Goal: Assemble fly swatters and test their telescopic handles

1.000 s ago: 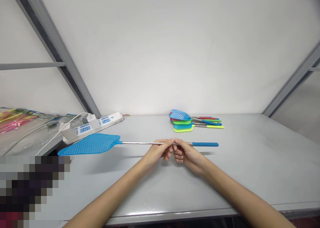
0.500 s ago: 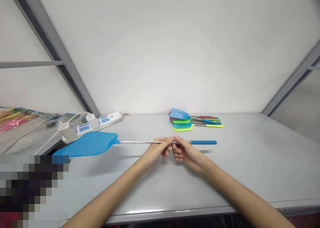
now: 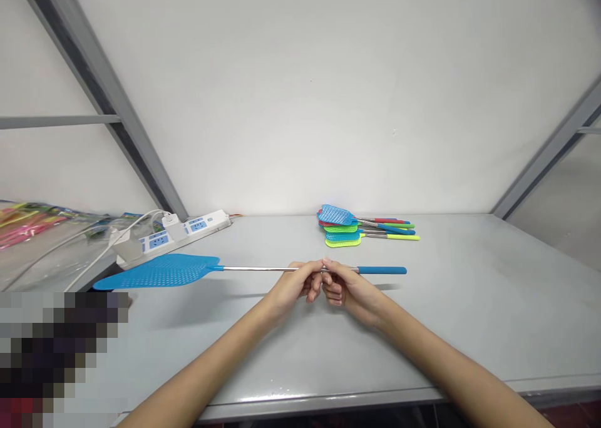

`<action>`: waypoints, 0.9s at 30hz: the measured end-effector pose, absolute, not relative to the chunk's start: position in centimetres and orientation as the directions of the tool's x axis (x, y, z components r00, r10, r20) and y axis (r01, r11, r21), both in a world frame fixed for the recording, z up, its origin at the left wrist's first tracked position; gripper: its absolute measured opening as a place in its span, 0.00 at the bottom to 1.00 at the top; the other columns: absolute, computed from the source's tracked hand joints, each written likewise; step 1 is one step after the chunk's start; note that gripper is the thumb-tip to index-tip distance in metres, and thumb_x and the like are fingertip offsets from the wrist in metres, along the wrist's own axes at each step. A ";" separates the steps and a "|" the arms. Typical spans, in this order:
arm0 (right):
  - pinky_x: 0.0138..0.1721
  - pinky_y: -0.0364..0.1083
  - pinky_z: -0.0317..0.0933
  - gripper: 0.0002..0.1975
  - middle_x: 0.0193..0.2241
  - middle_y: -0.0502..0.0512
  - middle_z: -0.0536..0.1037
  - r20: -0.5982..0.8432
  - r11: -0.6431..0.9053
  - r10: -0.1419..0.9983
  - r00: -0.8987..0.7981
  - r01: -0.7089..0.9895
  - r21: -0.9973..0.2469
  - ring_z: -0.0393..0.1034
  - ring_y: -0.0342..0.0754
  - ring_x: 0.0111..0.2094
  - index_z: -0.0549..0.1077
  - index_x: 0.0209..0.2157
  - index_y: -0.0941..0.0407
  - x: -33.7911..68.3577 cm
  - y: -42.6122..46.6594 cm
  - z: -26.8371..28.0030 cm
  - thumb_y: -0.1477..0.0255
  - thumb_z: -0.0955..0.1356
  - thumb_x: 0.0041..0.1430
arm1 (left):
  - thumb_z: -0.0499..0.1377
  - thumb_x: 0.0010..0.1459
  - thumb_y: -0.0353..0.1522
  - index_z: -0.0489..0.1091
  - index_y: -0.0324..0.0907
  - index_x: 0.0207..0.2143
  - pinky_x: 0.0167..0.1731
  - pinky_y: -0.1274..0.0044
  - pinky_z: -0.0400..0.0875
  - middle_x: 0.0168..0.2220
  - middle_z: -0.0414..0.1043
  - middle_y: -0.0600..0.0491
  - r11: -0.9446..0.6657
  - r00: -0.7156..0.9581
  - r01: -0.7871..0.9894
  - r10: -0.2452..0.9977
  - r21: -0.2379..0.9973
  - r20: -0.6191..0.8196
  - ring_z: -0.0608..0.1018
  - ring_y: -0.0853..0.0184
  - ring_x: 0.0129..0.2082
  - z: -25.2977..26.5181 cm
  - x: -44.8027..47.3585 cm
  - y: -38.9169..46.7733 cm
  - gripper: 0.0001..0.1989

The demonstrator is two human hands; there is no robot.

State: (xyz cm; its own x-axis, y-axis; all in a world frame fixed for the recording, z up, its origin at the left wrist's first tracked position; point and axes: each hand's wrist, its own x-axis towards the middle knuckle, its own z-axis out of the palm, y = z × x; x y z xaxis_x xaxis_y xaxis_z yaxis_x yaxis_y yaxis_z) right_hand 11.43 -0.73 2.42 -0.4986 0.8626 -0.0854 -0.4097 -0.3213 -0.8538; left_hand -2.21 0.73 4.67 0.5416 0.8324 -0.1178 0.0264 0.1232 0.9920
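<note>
A blue fly swatter (image 3: 256,268) with a silver metal rod is held level above the grey table. Its perforated blue head points left and its blue grip points right. My left hand (image 3: 303,284) is closed round the middle of the rod. Close beside it, my right hand (image 3: 345,284) pinches the rod just left of the blue grip. The two thumbs meet over the rod, and the fingers curl beneath it. Farther back lies a pile of fly swatters (image 3: 342,229) in blue, green, yellow and red, their handles to the right.
A white power strip (image 3: 201,226) with plugs and cables lies at the table's back left. Beyond it are clear plastic packs (image 3: 37,228) with colourful contents. The table (image 3: 469,303) meets a white wall, with grey metal posts on both sides. A blurred patch covers the lower left.
The swatter has turned about its rod, so its head now looks flatter and narrower. Both hands keep their hold at nearly the same place.
</note>
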 end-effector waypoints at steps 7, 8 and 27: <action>0.19 0.41 0.37 0.17 0.13 0.44 0.49 -0.103 -0.332 0.865 -0.490 -0.408 -0.850 0.41 0.37 0.16 0.56 0.16 0.58 11.3 -0.9 2.7 0.62 0.60 0.51 | 0.47 0.50 0.36 0.54 0.39 0.11 0.19 0.80 0.53 0.08 0.51 0.59 0.186 0.558 -0.064 0.821 0.981 -0.119 0.58 0.75 0.13 4.6 -2.2 0.8 0.18; 0.19 0.41 0.37 0.17 0.13 0.44 0.48 -0.113 -0.340 0.866 -0.488 -0.408 -0.847 0.41 0.37 0.16 0.55 0.16 0.58 11.4 -0.9 2.8 0.63 0.61 0.51 | 0.48 0.50 0.36 0.51 0.40 0.11 0.17 0.80 0.52 0.07 0.49 0.60 0.222 0.567 -0.071 0.811 0.973 -0.143 0.56 0.76 0.12 4.7 -2.2 0.8 0.18; 0.19 0.42 0.37 0.18 0.13 0.43 0.44 -0.122 -0.319 0.886 -0.448 -0.397 -0.861 0.39 0.37 0.15 0.50 0.14 0.57 13.4 -0.4 4.3 0.69 0.61 0.51 | 0.50 0.49 0.35 0.45 0.41 0.14 0.16 0.80 0.44 0.09 0.39 0.62 0.478 0.611 -0.047 0.708 0.877 -0.354 0.49 0.77 0.11 6.9 -3.5 1.7 0.17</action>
State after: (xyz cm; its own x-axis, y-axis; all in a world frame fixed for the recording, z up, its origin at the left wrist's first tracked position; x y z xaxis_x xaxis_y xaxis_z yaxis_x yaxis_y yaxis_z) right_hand 13.38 -0.36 4.29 -0.4482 0.8856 -0.1215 -0.3965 -0.3188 -0.8609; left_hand -3.47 1.73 6.90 0.6109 0.7082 -0.3539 -0.0466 0.4784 0.8769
